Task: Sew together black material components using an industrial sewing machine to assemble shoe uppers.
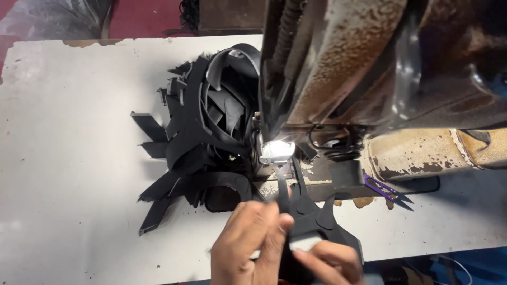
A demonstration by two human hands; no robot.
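Head view. Both hands are seen at the bottom centre of the frame, close together and closed on one black shoe piece. The left hand lies lower left of the piece, and its fingers are pinched over a narrow black strap that belongs to the piece. The right hand lies lower right, partly cut off by the bottom edge, and its fingers are pressed on the near end of the piece, where a pale patch is visible.

The long axis of the strap runs almost straight up the frame, from the hands to the lit needle area of the sewing machine. The far end of the strap is seen just under the lamp glare; whether it sits beneath the presser foot cannot be told. The left hand is nearer to the needle area than the right hand.

The machine fills the upper right of the frame; its body is worn and rust-spotted. A heap of black cut pieces lies left of the needle area, at centre frame, well clear of both hands. Purple thread snips rest to the right of the needle area, at the edge of the machine base. All is carried on a white tabletop.
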